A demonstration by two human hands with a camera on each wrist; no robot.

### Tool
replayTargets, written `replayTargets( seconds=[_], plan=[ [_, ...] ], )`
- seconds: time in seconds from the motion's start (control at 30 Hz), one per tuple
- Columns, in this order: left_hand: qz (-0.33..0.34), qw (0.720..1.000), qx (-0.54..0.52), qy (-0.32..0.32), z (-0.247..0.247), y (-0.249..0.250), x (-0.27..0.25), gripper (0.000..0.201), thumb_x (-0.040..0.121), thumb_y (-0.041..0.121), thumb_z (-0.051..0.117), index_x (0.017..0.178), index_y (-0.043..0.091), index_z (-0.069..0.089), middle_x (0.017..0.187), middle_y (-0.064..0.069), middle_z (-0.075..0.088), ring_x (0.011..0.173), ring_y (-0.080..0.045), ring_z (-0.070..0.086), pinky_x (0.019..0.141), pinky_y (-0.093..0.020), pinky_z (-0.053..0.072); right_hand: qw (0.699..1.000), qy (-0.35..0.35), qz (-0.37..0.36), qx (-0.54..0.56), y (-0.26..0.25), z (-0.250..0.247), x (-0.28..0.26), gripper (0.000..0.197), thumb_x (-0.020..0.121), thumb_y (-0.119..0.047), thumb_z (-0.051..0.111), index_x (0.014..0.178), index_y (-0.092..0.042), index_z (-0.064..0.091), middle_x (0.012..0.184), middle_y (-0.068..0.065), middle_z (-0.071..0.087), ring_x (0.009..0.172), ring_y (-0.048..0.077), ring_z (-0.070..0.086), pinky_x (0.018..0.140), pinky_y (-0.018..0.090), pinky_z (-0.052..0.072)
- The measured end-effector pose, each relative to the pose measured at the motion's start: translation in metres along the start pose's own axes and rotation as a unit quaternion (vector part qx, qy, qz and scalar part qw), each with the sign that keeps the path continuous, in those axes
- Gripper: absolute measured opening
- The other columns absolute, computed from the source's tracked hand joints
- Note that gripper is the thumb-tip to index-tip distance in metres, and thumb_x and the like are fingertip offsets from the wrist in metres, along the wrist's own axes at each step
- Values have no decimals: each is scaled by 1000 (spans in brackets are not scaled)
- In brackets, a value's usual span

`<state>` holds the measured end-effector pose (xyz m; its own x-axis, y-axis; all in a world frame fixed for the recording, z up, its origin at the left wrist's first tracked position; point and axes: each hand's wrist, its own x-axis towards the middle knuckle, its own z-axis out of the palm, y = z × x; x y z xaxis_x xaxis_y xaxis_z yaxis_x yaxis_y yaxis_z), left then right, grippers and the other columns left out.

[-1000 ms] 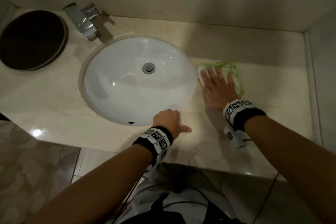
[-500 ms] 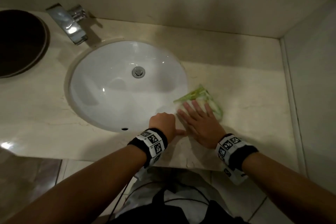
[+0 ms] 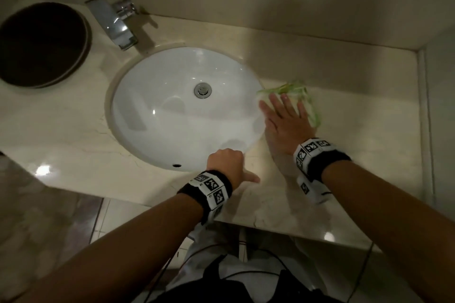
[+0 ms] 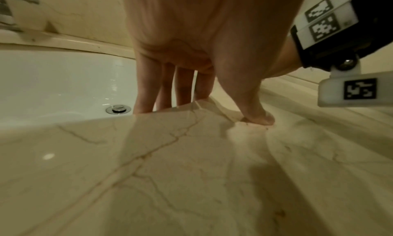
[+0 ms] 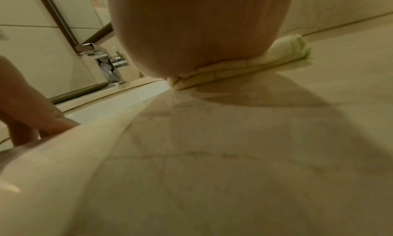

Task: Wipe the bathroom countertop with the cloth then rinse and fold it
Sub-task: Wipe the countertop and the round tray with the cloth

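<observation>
Most of the cloth [image 3: 310, 103] lies hidden under the right hand [image 3: 286, 123]; only its blurred green edge shows. The left hand's [image 3: 227, 162] fingers [image 4: 146, 88] drop behind the sink [image 3: 138, 115] rim, tips unseen. The dark round object [image 3: 41, 44] is cut by the left edge.

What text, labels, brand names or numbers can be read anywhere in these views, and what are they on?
No words, brands or numbers can be read.
Wristbands on the left hand and right hand: black-and-white square code markers only, no letters legible.
Small wall sign above the faucet: a faint picture, any text too blurred to read.
Faucet, sink, cloth: no visible markings.
</observation>
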<state>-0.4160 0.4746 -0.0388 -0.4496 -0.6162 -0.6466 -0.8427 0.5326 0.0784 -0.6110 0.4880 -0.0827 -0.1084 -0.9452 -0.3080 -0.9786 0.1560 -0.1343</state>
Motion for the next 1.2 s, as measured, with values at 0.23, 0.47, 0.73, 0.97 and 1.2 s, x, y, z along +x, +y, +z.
replayTargets(
  seconds=[0.23, 0.47, 0.73, 0.97, 1.2],
  plan=[
    [-23, 1000, -2, 1, 1, 8, -6, 79, 72, 79, 56, 120, 16, 53, 103, -2, 62, 92, -24, 60, 70, -32, 43, 999, 35, -11, 21, 1, 1, -4, 54, 101, -36, 25, 153, -34, 10, 163, -2, 5, 150, 23, 0, 118, 51, -3],
    [121, 989, -40, 76, -4, 31, -1, 85, 91, 56, 51, 153, 36, -4, 161, 5, 10, 140, -24, 29, 102, -42, 41, 997, 42, 55, 38, 76, 3, -42, 54, 102, -34, 22, 153, -34, 3, 163, -4, -1, 150, 22, -2, 119, 51, -1],
    [111, 993, 49, -10, -4, 93, 23, 100, 81, 69, 55, 153, 35, -6, 160, -1, -18, 147, -32, -11, 115, -51, 24, 975, 39, 197, 95, 149, 5, -96, 56, 102, -34, 21, 153, -37, -1, 163, -5, -6, 149, 20, -7, 118, 51, -3],
    [102, 993, 51, -17, -4, 95, 25, 105, 78, 68, 61, 153, 33, -5, 160, -3, -19, 146, -37, -12, 115, -54, 23, 967, 36, 239, 83, 122, 6, -76, 56, 100, -39, 23, 153, -35, 6, 163, 1, -1, 149, 30, -5, 115, 61, -2],
    [100, 993, 59, -16, -4, 97, 26, 107, 77, 68, 61, 153, 32, -5, 161, -6, -16, 146, -39, -11, 113, -56, 24, 987, 13, 138, 83, 62, -6, -39, 53, 101, -41, 17, 153, -37, 4, 163, -1, -7, 148, 27, -13, 114, 60, -10]
  ],
)
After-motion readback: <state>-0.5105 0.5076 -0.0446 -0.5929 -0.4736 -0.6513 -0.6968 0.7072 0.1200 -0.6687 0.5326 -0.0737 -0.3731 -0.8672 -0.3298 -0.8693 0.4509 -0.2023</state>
